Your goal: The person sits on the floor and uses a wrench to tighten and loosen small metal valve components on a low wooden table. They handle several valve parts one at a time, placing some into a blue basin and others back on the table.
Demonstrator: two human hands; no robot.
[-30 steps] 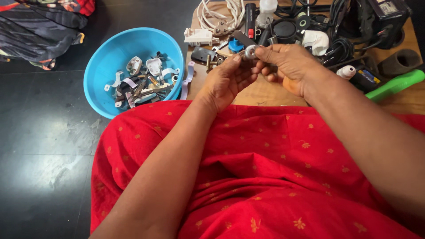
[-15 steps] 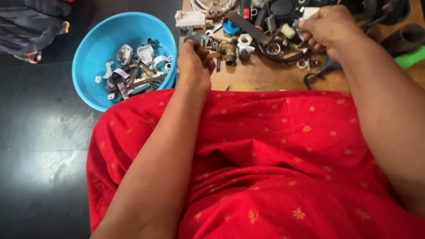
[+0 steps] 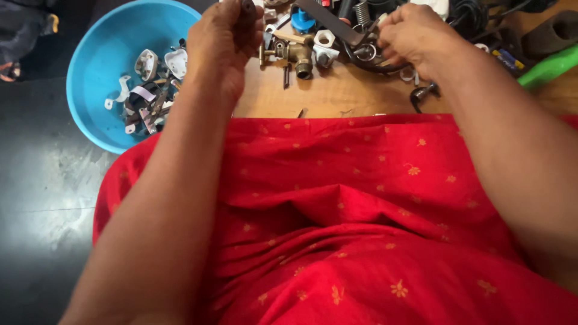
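Hardware bits litter the wooden board's (image 3: 337,96) far edge, one blue basin (image 3: 90,72) of white clips off its left edge; one brass valve (image 3: 295,53) lies between both hands, nearer the left. Left hand (image 3: 223,42) pinches one small dark piece (image 3: 248,7) — right hand (image 3: 415,36) sits curled among cables, its grip unclear.

Both arms extend forward from the lap. The left hand (image 3: 221,42) is raised near the worktop's near edge, fingers curled closed, thumb and fingertips pinched together at the top. The right hand (image 3: 415,35) lies further in over the worktop, knuckles up, fingers bent under.
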